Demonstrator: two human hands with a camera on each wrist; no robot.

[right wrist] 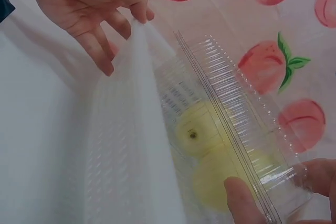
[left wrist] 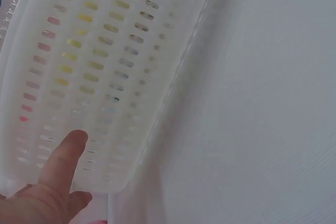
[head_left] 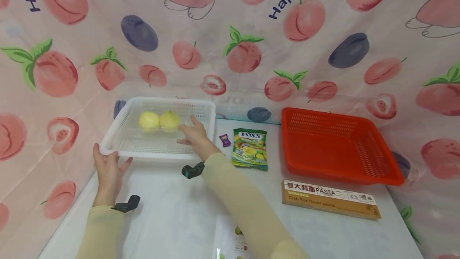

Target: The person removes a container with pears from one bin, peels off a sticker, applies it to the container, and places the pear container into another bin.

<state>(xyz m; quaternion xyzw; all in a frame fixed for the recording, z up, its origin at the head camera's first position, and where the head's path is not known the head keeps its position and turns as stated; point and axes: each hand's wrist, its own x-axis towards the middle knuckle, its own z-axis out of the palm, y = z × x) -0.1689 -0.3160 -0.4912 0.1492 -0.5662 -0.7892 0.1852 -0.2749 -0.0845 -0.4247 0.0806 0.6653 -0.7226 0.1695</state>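
Note:
My left hand [head_left: 108,173] holds the front left corner of a white basket [head_left: 154,155], fingertips at its rim. The left wrist view shows a digit against the basket's slotted wall [left wrist: 126,40]. Inside the basket, my right hand [head_left: 197,137] grips a clear plastic box [right wrist: 236,108], with the thumb [right wrist: 241,203] on the near side and fingers round the far side. The box holds two round pale-yellow fruits [head_left: 149,121], one showing a dark blossom end in the right wrist view. It appears tilted there; its underside is hidden.
Right of the basket lie a small purple wrapped candy [head_left: 225,140] and a green FOX'S candy bag [head_left: 249,149]. Farther right stands a red basket [head_left: 323,151], with a pasta box [head_left: 330,200] before it. A printed sheet [head_left: 230,235] lies at the front, partly under the right sleeve.

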